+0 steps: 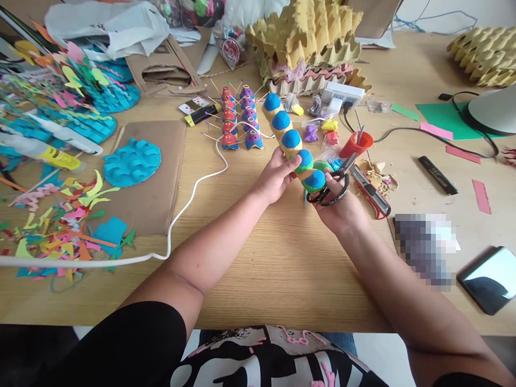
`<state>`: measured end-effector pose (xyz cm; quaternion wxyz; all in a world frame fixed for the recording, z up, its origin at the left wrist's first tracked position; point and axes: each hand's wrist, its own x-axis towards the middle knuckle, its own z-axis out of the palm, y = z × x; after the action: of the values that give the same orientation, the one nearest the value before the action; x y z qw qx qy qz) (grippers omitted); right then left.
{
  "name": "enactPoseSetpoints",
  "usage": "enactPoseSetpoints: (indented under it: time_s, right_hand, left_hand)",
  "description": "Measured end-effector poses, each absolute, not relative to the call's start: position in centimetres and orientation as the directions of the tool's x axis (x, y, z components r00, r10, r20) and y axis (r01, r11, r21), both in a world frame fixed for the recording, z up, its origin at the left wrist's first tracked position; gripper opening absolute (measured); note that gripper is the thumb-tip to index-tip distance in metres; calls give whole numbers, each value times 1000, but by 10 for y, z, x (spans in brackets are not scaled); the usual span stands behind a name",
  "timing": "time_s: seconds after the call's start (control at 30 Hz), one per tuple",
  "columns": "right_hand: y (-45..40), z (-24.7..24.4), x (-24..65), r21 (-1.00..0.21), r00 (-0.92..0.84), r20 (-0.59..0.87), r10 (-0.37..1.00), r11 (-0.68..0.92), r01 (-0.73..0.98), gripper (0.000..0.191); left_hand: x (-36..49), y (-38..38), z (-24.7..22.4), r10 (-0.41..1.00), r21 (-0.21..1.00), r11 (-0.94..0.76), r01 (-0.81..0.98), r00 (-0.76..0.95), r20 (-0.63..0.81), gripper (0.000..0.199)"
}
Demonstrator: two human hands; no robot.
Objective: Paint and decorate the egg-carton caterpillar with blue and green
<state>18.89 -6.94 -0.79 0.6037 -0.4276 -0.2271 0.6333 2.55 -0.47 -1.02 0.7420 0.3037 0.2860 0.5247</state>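
A strip of egg-carton cups (pixel 291 140) is held up over the table, slanting away from me. Its bumps are capped in blue, and green shows around the nearest ones. My left hand (pixel 276 177) grips it from the left side, thumb on top. At its near end, my right hand (pixel 338 207) is closed around black-handled scissors (pixel 341 189), with its fingertips against the strip. The scissor blades point up and to the right, away from the strip. Behind stand two finished-looking rows, a red strip (pixel 229 121) and a purple strip (pixel 250 121), with pins sticking out like feelers.
Right of my hands lie a red cutter knife (pixel 371 193), a red cup (pixel 357 144) and a black marker (pixel 437 174). Stacked egg trays (pixel 306 43) stand behind. Paper scraps (pixel 72 231) and cardboard (pixel 149 161) are left; a white cable (pixel 193 193) crosses the table.
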Motion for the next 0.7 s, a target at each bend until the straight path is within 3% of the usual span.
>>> enactPoseSetpoints:
  time_s: [0.2,0.33,0.43,0.5,0.7]
  right_hand:
    - [-62,1,212,-886,83,-125,989,-74,-458,31]
    - [-59,0,222,-913,100,-102,990,-54,-403,41]
    - [-56,-2,224,-889,34,-99,994,-73,-452,47]
    - [-54,-3,225,-877,9,-80,997,-66,-477,45]
    - [-47,-7,222,-889,52,23,998,44,-456,41]
  left_hand:
    - [14,-2,-15,865,673,409,-617,496,-71,52]
    - [13,-4,-15,798,727,384,-570,601,49,77]
    - [13,-5,-16,741,777,394,-490,670,47,103]
    - [13,-5,-17,721,782,405,-474,691,45,109]
    - [13,-2,-25,779,746,406,-527,627,19,82]
